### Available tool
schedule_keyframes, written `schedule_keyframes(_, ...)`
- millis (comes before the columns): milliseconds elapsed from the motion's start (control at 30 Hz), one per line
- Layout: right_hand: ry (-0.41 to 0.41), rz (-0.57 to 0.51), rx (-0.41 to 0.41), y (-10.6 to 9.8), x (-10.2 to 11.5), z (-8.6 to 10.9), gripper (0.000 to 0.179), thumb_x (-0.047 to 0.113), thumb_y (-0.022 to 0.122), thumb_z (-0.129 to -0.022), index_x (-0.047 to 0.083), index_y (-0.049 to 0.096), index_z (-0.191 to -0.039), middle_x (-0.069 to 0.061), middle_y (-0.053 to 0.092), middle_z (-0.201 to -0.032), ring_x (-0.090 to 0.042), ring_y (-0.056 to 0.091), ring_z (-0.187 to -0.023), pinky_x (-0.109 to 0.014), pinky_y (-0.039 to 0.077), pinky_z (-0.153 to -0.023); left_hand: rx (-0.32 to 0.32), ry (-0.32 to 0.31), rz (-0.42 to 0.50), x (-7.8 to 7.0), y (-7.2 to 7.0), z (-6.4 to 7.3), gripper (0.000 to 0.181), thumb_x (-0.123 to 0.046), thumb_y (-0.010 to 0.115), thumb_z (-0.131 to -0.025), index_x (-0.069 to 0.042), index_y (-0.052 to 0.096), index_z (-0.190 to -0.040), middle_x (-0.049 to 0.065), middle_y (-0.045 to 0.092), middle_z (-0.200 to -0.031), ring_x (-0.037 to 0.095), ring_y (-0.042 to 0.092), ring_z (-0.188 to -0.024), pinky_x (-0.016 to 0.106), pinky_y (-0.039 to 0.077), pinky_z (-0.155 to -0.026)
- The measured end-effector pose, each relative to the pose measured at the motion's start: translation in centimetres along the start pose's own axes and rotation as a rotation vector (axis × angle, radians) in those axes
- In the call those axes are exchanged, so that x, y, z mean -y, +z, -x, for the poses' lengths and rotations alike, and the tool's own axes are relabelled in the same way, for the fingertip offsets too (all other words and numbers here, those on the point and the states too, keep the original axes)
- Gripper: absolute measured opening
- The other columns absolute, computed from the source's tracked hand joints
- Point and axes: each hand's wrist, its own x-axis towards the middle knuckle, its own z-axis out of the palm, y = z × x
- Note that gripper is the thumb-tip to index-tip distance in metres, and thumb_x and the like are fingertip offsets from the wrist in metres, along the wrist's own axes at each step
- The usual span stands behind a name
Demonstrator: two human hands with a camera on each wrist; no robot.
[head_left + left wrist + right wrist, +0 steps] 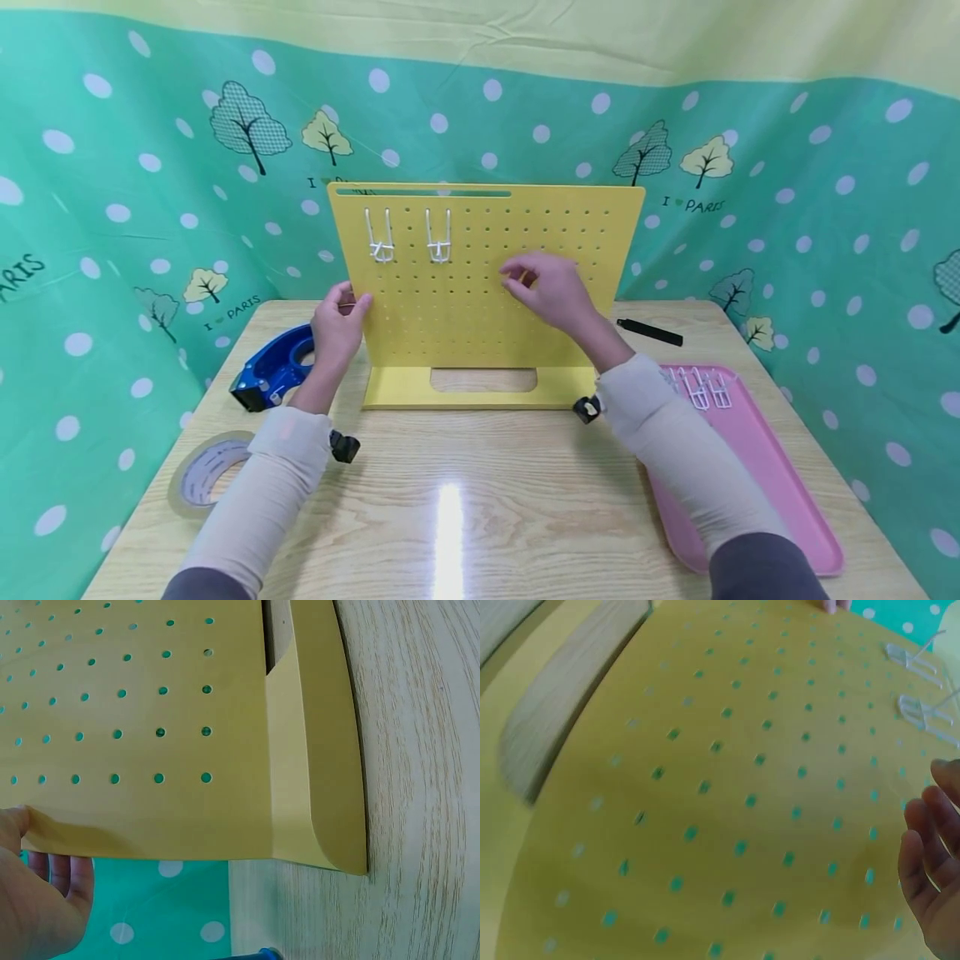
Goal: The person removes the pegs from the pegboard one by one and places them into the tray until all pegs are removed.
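Note:
A yellow pegboard [480, 308] stands upright on its base. Two white wire hooks hang on its upper left, a left hook [379, 237] and a right hook [438, 237]. At the board's left edge my left hand [339, 323] grips it, thumb on the front face and fingers behind. My right hand [551, 287] is in front of the board, right of centre, its fingers loosely bent. Nothing shows between the fingers of that hand [937, 855] in the right wrist view, where both hooks appear at the upper right.
On the right lies a pink tray [757, 467] with several white wire hooks [701, 387], partly behind the right sleeve. A black stick-shaped object [651, 332] lies behind it. To the left are a blue tape dispenser [273, 367] and a tape roll [206, 475].

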Motion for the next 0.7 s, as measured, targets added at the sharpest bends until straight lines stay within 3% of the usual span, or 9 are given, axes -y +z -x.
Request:
schedule_keyframes(200,-0.047,0.018,-0.113,1.7,2.3,-2.6,0.015,0.014,0.073,-0.093,0.008,0.076,-0.107,-0.006,0.076,-0.094,-0.018,0.071,-0.08,-0.028,0.06,-0.072,0.003,-0.005,-0.005,0.1,0.0,0.0,0.038,-0.029,0.066,-0.1,-0.01,0.063,-0.133,0.015,0.069,-0.117,0.025,0.065,-0.108,0.019,0.05,-0.08)
schedule_keyframes(467,-0.018,0.107,-0.14,3.9,5.1,-5.1,0.019,0.02,0.072,-0.095,0.012,0.075,-0.112,-0.003,0.074,-0.102,-0.014,0.07,-0.084,-0.021,0.057,-0.072,0.003,-0.001,-0.012,0.2,0.0,-0.1,0.039,-0.03,0.066,-0.1,-0.01,0.063,-0.134,0.015,0.069,-0.117,0.026,0.066,-0.109,0.024,0.052,-0.084)
schedule_keyframes(700,0.0,0.192,-0.158,5.1,5.9,-5.9,0.017,0.023,0.069,-0.097,0.017,0.075,-0.111,0.0,0.073,-0.104,-0.011,0.066,-0.08,-0.02,0.053,-0.065,0.008,0.004,0.012,0.2,-0.1,0.0,0.039,-0.028,0.067,-0.099,-0.009,0.063,-0.132,0.016,0.068,-0.116,0.026,0.066,-0.108,0.022,0.052,-0.082)
